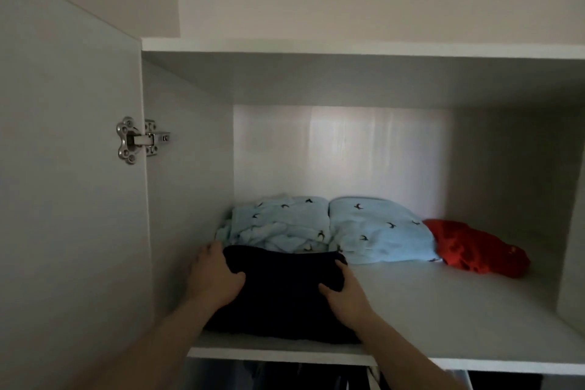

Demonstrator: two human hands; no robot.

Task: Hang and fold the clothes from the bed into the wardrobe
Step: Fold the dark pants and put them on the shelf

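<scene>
- Wardrobe shelf: use this white board as your reference; it spans the open upper compartment.
- Door: it stands open to the left of the shelf, carried by a metal hinge.
- Dark folded garment: it lies on the shelf at the front left, its near edge at the shelf lip.
- Two light blue folded garments: they sit side by side behind the dark garment, toward the back of the shelf.
- Red garment: it lies crumpled at the shelf's rear right, beside the blue pair.
- Your left hand: it grips the dark garment's left edge, thumb on top.
- Your right hand: it grips the right edge, fingers curled over the fabric.
</scene>
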